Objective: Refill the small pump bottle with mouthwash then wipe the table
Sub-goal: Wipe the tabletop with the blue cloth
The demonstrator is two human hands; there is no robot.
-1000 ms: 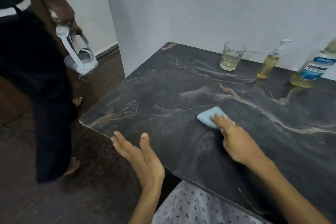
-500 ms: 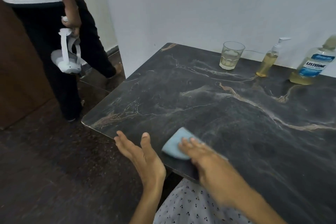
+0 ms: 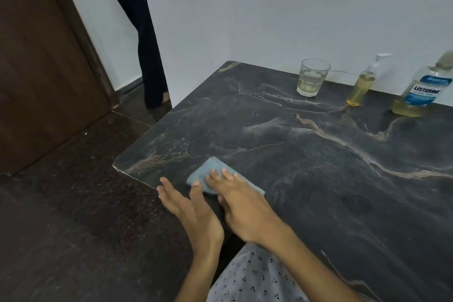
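A light blue cloth (image 3: 204, 172) lies flat on the dark marble table (image 3: 306, 167) near its front left edge. My right hand (image 3: 241, 201) presses on the cloth with straight fingers. My left hand (image 3: 190, 206) is held flat and upturned at the table's front edge, just beside the cloth, holding nothing. At the back right stand the small pump bottle (image 3: 362, 83) with yellow liquid and the large Listerine mouthwash bottle (image 3: 421, 91).
A drinking glass (image 3: 311, 77) with a little yellowish liquid stands at the back, left of the pump bottle. Another person (image 3: 137, 32) in a striped top stands beyond the table's left corner by a brown door (image 3: 44, 68). White wall behind the table.
My right hand has slid the cloth from the table's middle toward the front left edge, up to my left hand. The other person has walked away toward the back.
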